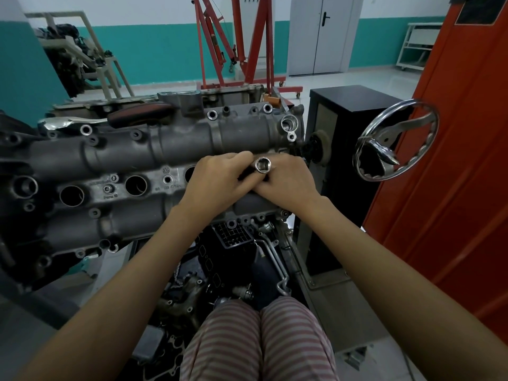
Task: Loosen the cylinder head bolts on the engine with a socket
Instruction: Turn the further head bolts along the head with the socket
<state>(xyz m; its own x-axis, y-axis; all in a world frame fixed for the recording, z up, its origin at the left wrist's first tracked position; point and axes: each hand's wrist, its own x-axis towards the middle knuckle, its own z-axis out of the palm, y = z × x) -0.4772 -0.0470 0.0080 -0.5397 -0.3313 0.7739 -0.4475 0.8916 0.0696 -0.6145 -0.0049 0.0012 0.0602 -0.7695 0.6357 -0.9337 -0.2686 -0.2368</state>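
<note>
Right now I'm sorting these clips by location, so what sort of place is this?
Most likely an automotive workshop, perhaps a training one. An engine sits on a stand with a chrome handwheel, a red engine hoist stands behind it, and both hands hold a socket over it.

The socket (263, 165) is made of bright polished metal, and light is reflected on its rim. The engine (154, 149) is seen as cast grey metal with a matt, slightly grainy surface; the rims of several bolt holes are shinier. A chromed, glossy handwheel (395, 140) is mounted on the stand, whose cabinet (349, 105) is painted black with a dull finish. A ratchet handle (72, 122) of mirror-like metal is laid on the engine. The hoist (242, 45) is of red painted steel. The floor (384, 81) is covered by smooth, glossy tiles. The trousers (261, 345) are of striped cloth.
</note>
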